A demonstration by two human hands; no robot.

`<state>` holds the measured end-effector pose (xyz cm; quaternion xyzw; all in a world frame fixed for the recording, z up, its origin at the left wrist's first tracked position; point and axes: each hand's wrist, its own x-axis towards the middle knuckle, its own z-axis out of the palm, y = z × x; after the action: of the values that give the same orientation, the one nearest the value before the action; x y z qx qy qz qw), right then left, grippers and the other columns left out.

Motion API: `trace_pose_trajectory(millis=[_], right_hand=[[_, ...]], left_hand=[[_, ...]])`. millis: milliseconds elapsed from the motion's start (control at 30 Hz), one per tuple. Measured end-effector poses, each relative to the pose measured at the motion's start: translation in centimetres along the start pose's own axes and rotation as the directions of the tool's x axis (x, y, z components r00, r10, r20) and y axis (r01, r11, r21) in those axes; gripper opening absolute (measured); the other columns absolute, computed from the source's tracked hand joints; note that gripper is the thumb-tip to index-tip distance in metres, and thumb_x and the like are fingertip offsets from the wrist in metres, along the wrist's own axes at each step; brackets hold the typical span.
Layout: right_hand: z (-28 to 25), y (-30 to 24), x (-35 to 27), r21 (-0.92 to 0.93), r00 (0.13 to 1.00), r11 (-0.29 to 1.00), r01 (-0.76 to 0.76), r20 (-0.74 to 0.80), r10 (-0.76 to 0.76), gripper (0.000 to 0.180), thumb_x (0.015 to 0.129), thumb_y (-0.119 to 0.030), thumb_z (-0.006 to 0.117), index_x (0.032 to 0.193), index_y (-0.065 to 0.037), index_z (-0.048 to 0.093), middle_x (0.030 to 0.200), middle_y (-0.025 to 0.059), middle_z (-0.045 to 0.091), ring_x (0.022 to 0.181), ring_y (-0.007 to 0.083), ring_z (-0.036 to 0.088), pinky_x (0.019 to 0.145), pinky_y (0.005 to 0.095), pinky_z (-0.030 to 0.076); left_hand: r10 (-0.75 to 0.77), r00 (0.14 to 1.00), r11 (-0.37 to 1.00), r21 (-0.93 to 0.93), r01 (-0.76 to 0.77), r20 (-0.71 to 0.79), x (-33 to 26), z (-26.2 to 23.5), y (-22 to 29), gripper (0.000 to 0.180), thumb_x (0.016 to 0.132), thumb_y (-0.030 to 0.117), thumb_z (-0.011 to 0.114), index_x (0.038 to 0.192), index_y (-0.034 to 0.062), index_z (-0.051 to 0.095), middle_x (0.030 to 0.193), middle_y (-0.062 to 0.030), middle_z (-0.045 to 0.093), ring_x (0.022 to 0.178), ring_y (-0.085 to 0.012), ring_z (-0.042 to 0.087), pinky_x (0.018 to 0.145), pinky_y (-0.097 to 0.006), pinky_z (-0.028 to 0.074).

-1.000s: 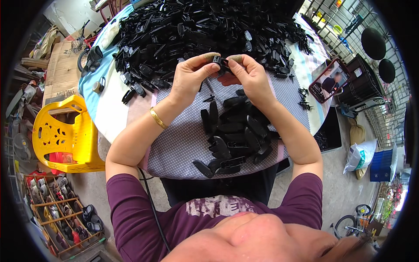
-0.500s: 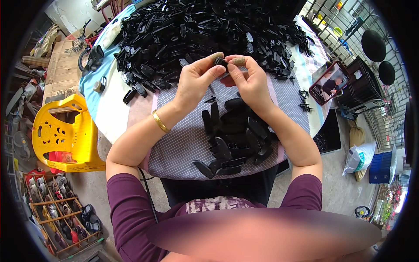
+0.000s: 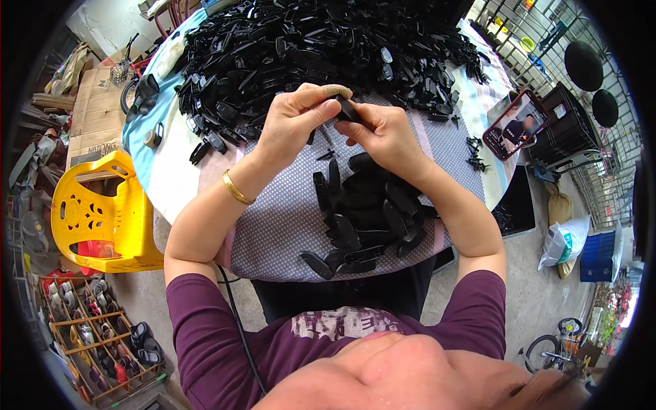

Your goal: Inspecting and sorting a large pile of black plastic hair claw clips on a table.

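Observation:
A small, glossy black plastic part is pinched between both hands above the middle of the table. My left hand grips its left side with thumb and index finger; a tan cover wraps that index fingertip. From the other side, my right hand holds the part with its fingers closed and partly hidden. Below the hands lies a loose pile of black, elongated plastic parts. A thin dark piece rests on the dotted cloth just above that pile.
A large heap of black plastic parts covers the far side of the cloth-covered table. Small black pieces and a phone are at the right. A yellow chair stands left, above a shoe rack.
The black part has turned and shows a longer, smooth face. My right hand has moved slightly down and curled its fingers around it; my left hand has shifted a little left.

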<state>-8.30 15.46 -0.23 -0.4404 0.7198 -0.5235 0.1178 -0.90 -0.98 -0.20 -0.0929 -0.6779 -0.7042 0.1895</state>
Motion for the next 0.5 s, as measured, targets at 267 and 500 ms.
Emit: trace_pose_trajectory(millis=[267, 500], right_hand=[[-7.9, 3.8, 3.5, -0.407, 0.987, 0.909, 0.083, -0.095, -0.133, 0.039, 0.074, 0.005, 0.044, 0.109, -0.001, 0.060, 0.097, 0.0124, 0.065, 0.089, 0.0210, 0.063, 0.081, 0.0300, 0.049], [-8.8, 10.0, 7.0, -0.823, 0.870, 0.527, 0.211, -0.087, -0.485, 0.028, 0.077, 0.000, 0.050, 0.102, -0.004, 0.063, 0.102, 0.0121, 0.064, 0.095, 0.0289, 0.058, 0.087, 0.0369, 0.046]], left_hand=[[0.277, 0.861, 0.596, 0.627, -0.502, 0.426, -1.4, 2.7, 1.9, 0.045, 0.068, 0.015, 0.073, 0.111, 0.0103, 0.061, 0.072, -0.0031, 0.059, 0.072, -0.0188, 0.053, 0.068, -0.030, 0.046], [0.274, 0.688, 0.543, 0.482, -0.687, 0.672, -2.3, 3.4, 1.7, 0.047, 0.070, 0.020, 0.071, 0.113, 0.0089, 0.057, 0.095, -0.0083, 0.059, 0.085, -0.0235, 0.057, 0.075, -0.034, 0.047]])
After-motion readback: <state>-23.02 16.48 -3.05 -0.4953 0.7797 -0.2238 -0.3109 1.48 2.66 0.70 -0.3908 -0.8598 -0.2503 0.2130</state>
